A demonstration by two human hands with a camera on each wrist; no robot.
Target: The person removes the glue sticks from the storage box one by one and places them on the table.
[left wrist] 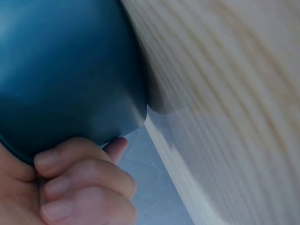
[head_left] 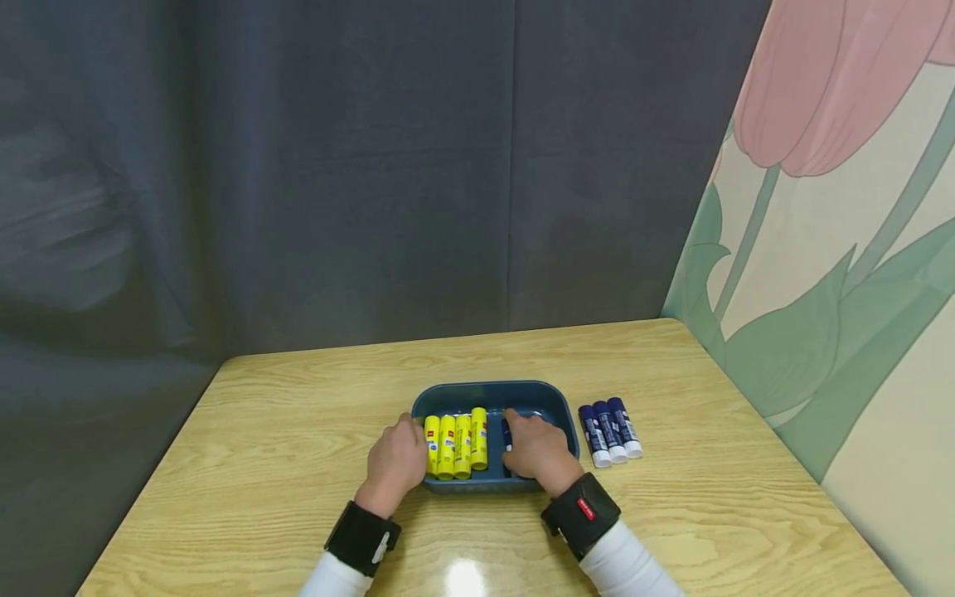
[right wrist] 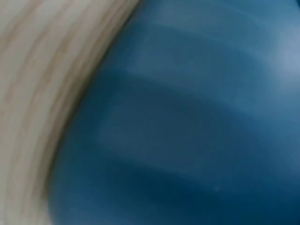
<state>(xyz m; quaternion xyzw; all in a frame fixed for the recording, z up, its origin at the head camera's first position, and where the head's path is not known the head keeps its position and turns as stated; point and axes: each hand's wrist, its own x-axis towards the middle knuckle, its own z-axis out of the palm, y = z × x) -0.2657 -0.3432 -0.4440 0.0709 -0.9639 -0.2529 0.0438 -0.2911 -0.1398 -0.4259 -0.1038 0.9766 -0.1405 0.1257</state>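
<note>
A dark blue plastic bin [head_left: 488, 487] sits on the table, with several yellow glue sticks [head_left: 462, 448] lying side by side in its left half. My left hand [head_left: 397, 458] grips the bin's left rim; the left wrist view shows its fingers curled at the edge. Inside the bin's right half, my right hand [head_left: 539, 448] holds a dark blue glue stick [head_left: 507, 435], mostly hidden behind the fingers. The right wrist view shows only the bin's outer wall [right wrist: 187, 126], blurred, and no fingers.
To the right of the bin, three dark blue glue sticks with white ends [head_left: 610, 431] lie in a row on the wooden table [head_left: 298, 431]. A dark curtain [head_left: 373, 182] hangs behind the table, and a wall painted with tulips [head_left: 858, 332] runs along the right.
</note>
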